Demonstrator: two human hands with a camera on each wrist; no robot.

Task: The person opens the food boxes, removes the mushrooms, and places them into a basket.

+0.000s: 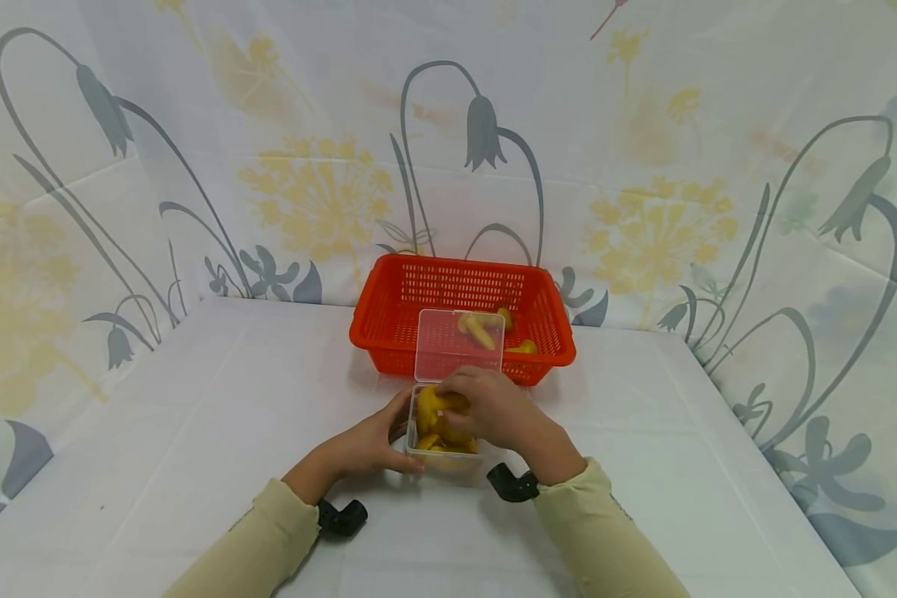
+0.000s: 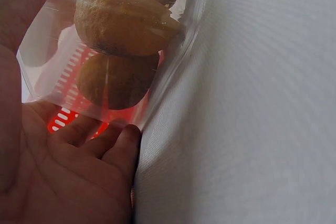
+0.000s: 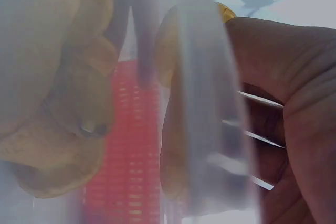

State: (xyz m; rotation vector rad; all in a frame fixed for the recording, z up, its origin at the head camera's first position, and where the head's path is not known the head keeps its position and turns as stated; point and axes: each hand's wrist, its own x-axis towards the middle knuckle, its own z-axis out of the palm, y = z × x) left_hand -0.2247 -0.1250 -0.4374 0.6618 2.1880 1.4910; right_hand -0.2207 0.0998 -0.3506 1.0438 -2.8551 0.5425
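A clear plastic box [image 1: 444,456] stands on the table with several yellow mushrooms [image 1: 428,409] in it. Its hinged lid [image 1: 437,340] is raised at the back and leans by the basket. My left hand [image 1: 370,438] grips the box at its left side, thumb near the front corner. In the left wrist view its fingers [image 2: 81,127] lie behind the box wall, and round brownish mushroom caps [image 2: 118,80] show through the plastic. My right hand [image 1: 501,409] reaches over the right rim and pinches a mushroom at the top of the box; its fingertips are partly hidden.
Behind the box sits a red perforated basket [image 1: 377,311] with a few more yellow mushrooms [image 1: 525,347] inside, some seen through the lid. A flower-printed cloth [image 1: 321,191] hangs behind the white-covered table [image 1: 217,399]. Small black pieces [image 1: 341,519] are at both wrists.
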